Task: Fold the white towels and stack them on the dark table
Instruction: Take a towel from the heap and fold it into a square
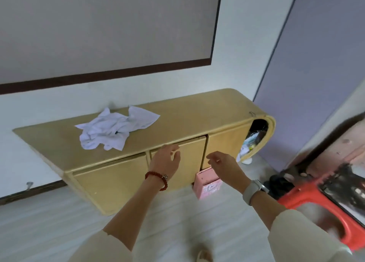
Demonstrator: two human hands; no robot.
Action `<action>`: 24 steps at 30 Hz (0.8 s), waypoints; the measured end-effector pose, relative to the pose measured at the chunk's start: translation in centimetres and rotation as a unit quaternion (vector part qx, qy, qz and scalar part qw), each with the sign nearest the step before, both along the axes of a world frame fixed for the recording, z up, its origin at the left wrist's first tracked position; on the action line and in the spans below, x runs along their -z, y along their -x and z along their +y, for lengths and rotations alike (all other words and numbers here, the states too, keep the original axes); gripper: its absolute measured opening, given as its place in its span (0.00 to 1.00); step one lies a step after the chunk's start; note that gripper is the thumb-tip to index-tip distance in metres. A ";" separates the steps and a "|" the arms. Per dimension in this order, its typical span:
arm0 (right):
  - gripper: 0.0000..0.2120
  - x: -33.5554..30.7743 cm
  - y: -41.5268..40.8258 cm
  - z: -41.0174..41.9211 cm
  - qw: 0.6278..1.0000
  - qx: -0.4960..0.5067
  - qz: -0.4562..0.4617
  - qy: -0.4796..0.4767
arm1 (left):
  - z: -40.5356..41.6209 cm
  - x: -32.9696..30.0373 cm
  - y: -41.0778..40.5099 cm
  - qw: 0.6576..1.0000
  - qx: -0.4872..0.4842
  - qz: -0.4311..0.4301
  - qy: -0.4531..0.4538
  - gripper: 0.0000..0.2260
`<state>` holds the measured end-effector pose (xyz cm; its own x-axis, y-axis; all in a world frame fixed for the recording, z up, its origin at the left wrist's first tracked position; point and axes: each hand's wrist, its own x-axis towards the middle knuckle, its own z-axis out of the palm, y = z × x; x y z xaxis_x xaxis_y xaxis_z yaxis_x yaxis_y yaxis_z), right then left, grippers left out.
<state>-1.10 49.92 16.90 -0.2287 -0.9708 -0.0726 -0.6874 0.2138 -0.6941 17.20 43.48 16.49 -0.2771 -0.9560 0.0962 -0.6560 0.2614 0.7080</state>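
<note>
A crumpled heap of white towels [112, 130] lies on top of a low yellow cabinet [197, 111] against the wall. My left hand [166, 161] hovers in front of the cabinet's middle drawer, fingers apart and holding nothing, a red bead bracelet on its wrist. My right hand [222, 163] is stretched out to its right, also with loose fingers and nothing in it, a pale watch on its wrist. Both hands are below and to the right of the towels, not touching them. A dark table surface [347, 184] shows at the right edge.
A small pink box [207, 184] stands on the pale floor against the cabinet front. A red plastic stool [308, 198] stands at the right, under the dark surface. The cabinet's open right end [254, 137] holds clutter. A purple door [316, 64] is behind.
</note>
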 end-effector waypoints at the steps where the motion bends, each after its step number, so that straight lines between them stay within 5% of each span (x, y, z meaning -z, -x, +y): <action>1: 0.12 0.1 1.3 -2.5 1.000 -0.016 0.005 -0.005 | -2.0 0.3 0.9 1.000 -0.021 0.003 -0.012 0.10; 14: 0.13 8.0 3.5 -28.8 0.963 -0.247 0.070 -0.086 | -19.4 9.4 3.0 0.958 -0.249 -0.033 -0.137 0.15; 24: 0.20 16.1 -0.2 -44.8 0.892 -0.378 0.214 -0.124 | -30.6 19.6 3.0 0.898 -0.310 -0.179 -0.257 0.27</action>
<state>-0.86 5.13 0.78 0.4268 -0.8252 -0.3699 -0.8907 -0.3129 -0.3297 14.17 12.85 -3.16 0.3982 -0.8301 -0.3904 -0.7724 -0.5330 0.3454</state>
